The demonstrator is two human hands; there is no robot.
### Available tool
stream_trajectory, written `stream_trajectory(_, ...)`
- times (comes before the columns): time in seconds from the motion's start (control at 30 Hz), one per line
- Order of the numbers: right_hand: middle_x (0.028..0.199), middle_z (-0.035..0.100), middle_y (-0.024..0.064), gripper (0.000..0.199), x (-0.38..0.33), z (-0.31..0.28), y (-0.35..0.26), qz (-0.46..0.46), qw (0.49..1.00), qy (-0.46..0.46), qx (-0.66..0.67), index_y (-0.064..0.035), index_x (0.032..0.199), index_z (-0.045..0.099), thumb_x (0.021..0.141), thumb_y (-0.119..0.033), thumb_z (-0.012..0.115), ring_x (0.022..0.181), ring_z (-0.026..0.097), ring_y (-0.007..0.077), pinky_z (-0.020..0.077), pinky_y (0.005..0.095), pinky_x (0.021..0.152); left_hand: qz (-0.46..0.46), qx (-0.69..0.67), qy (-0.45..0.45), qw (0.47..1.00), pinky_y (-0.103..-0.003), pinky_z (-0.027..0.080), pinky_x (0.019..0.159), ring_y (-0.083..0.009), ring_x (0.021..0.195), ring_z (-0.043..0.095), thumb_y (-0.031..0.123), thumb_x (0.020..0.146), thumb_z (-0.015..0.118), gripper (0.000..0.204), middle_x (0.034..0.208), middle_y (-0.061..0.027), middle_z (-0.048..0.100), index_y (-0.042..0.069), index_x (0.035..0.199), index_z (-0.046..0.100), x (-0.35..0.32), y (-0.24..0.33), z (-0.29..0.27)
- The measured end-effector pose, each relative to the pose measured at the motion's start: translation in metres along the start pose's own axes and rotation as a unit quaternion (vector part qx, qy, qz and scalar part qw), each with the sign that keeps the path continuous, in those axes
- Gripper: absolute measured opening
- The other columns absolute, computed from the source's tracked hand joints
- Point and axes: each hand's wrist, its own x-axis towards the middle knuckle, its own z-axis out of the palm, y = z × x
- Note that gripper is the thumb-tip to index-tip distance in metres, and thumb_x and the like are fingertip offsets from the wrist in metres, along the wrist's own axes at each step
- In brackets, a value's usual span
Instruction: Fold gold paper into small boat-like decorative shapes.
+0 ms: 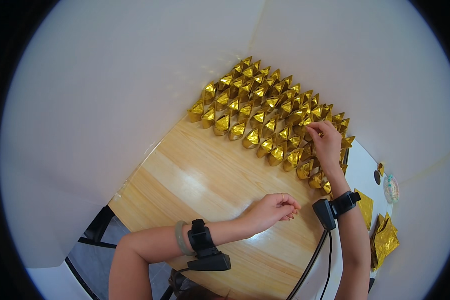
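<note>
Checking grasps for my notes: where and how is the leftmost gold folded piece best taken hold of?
Probably with a light pinch on the raised point of the leftmost gold folded piece, coming from the near side: that point stands above its rounded body, wooden tabletop lies before it, and a neighbouring gold piece crowds its right.

At the right I see a dark disc (pixel 377 177) beside a patterned oval (pixel 392 189). Pale walls (pixel 100 110) flank the wooden table (pixel 185 170), and I get grey floor (pixel 97 262) at lower left.
</note>
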Motion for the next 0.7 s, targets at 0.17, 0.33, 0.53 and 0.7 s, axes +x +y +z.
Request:
stream_trajectory(0.17, 0.081, 0.063, 0.0093, 0.011, 0.005, -0.007, -0.003, -0.001, 1.0, 0.025, -0.008, -0.0005, 0.088, 0.068, 0.081, -0.009, 0.069, 0.07, 0.061, 0.0205, 0.0475, 0.0303, 0.065, 0.006, -0.009, 0.002, 1.0, -0.023, 0.049, 0.082, -0.0082, 0.089, 0.059, 0.015, 0.097, 0.051, 0.019, 0.097, -0.0033, 0.062, 0.003, 0.11, 0.059, 0.0, 0.0, 0.0)
stream_trajectory(0.33, 0.082, 0.064, 0.0099, 0.011, 0.01, -0.04, 0.002, 0.007, 0.999, 0.046, -0.016, -0.0011, 0.09, 0.068, 0.084, -0.011, 0.067, 0.071, 0.062, 0.0209, 0.0481, 0.0297, 0.066, -0.002, 0.007, 0.01, 1.0, -0.022, 0.05, 0.082, -0.0082, 0.089, 0.059, 0.015, 0.096, 0.051, 0.02, 0.098, -0.0036, 0.062, 0.002, 0.109, 0.059, -0.001, 0.003, 0.0)
stream_trajectory(0.53, 0.086, 0.067, 0.0105, 0.016, -0.015, -0.092, 0.039, 0.088, 0.996, -0.014, 0.017, -0.0012, 0.095, 0.067, 0.082, -0.009, 0.067, 0.074, 0.063, 0.0204, 0.0498, 0.0294, 0.07, -0.01, 0.019, 0.011, 1.0, -0.022, 0.049, 0.083, -0.0088, 0.09, 0.06, 0.014, 0.096, 0.051, 0.022, 0.099, -0.0037, 0.062, 0.001, 0.111, 0.059, 0.001, 0.006, -0.001)
stream_trajectory(0.7, 0.09, 0.067, 0.0124, 0.02, -0.02, -0.077, 0.032, 0.079, 0.994, -0.075, -0.024, -0.0038, 0.099, 0.066, 0.081, -0.012, 0.068, 0.081, 0.065, 0.0268, 0.0514, 0.034, 0.072, -0.007, 0.046, 0.011, 0.999, -0.023, 0.05, 0.083, -0.0089, 0.09, 0.06, 0.014, 0.096, 0.051, 0.022, 0.098, -0.0039, 0.062, 0.001, 0.112, 0.059, 0.002, 0.005, 0.002)
